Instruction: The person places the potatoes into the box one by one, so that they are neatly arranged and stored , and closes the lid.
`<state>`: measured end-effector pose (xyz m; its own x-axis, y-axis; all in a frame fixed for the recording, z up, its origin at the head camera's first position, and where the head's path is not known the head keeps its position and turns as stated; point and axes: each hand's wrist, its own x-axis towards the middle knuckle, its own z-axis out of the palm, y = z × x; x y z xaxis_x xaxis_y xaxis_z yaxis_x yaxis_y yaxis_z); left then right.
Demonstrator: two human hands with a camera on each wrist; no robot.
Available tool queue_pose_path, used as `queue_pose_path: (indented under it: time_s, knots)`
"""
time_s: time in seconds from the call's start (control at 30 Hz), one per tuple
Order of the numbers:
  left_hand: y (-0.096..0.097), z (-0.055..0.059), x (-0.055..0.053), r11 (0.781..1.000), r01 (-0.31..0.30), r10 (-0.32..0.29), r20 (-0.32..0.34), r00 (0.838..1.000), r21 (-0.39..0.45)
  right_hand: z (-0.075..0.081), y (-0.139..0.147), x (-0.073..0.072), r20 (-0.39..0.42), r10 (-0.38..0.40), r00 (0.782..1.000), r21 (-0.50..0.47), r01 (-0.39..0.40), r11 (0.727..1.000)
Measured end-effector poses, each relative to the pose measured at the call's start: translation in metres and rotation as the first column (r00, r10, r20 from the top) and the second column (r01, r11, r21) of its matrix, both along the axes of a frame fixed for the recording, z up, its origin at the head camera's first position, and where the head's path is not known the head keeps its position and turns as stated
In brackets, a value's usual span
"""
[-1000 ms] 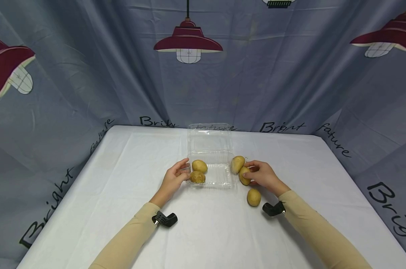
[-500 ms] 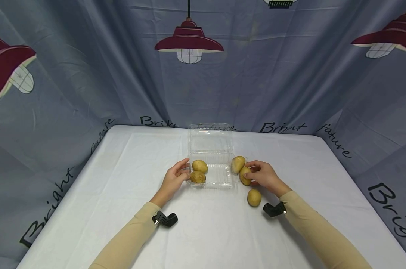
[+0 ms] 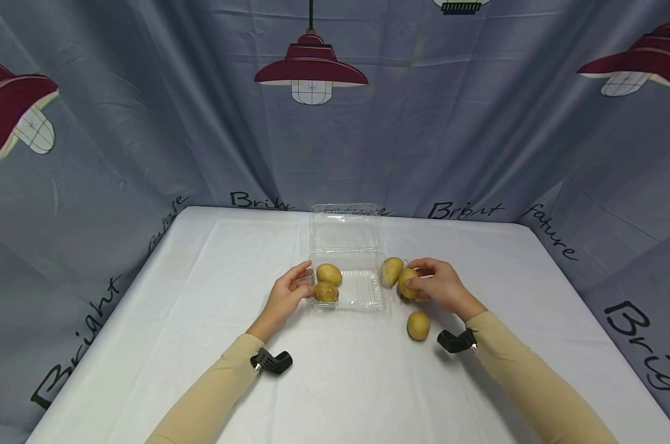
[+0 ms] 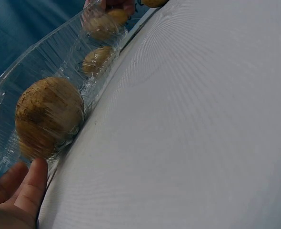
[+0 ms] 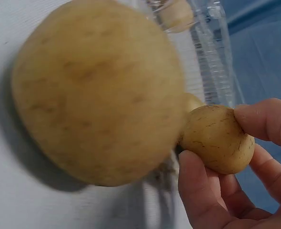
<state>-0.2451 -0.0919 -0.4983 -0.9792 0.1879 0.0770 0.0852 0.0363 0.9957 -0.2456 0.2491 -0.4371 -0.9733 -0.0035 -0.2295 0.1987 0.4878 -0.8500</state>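
In the head view, a clear plastic clamshell box stands with its lid raised at the back. Two potatoes lie inside at its left: a smooth potato and a browner potato. My left hand touches the box's left side with loosely extended fingers. At the box's right, my right hand pinches a potato between thumb and fingers, slightly raised. Another potato sits by the box's right wall, just beside the held one. A loose potato lies nearer, below the right hand.
A white cloth covers the table. Behind it hangs a blue-grey curtain printed with red lamps and lettering. Each wrist carries a black camera, the left wrist camera and the right wrist camera.
My right hand has lifted the potato slightly and moved a little up and to the right with it. The left hand, the box and the other potatoes stay where they were.
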Motion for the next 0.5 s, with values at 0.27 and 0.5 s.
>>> queue_pose_path:
  time_s: [0.27, 0.5]
  knots:
    - [0.0, -0.001, 0.0, 1.0, 0.007, -0.007, -0.008, 1.0, 0.004, 0.016, 0.0, -0.004, -0.021, 0.038, 0.999, 0.003, -0.038, 0.999]
    - [0.0, -0.001, 0.0, 1.0, 0.01, -0.01, -0.007, 1.0, 0.01, 0.027, -0.005, -0.009, -0.027, 0.046, 0.999, 0.022, -0.046, 0.999]
